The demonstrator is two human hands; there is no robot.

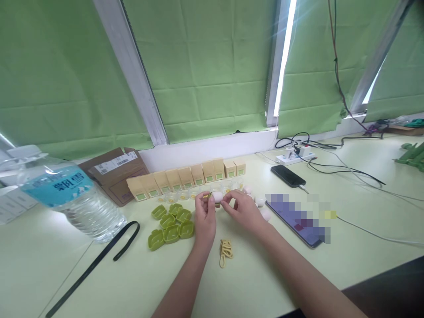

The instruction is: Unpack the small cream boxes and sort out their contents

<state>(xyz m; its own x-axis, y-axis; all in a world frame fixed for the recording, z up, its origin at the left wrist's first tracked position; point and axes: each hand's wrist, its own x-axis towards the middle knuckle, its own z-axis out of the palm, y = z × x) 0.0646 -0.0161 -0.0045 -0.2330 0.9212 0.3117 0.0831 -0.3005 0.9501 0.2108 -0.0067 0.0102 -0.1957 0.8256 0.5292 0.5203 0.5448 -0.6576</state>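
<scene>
A small white egg-shaped piece [217,197] is held above the table between my hands. My left hand [206,213] is closed on its left side, where a bit of green shows at the fingertips. The fingertips of my right hand [243,207] pinch at its right end; any finer part there is too small to make out. Several green molded cups [171,233] lie left of my left hand. A bundle of yellow cord loops [226,252] rests in front of my hands. More white rounded pieces [260,201] sit beside and partly behind my right hand.
Kraft-paper boxes [186,177] stand in a row at the back, with small clear containers [183,194] before them. A large water bottle [76,194], a black strap [99,260] and a cardboard box [115,174] are left. Right are two phones [288,176], cables and a power strip [296,157].
</scene>
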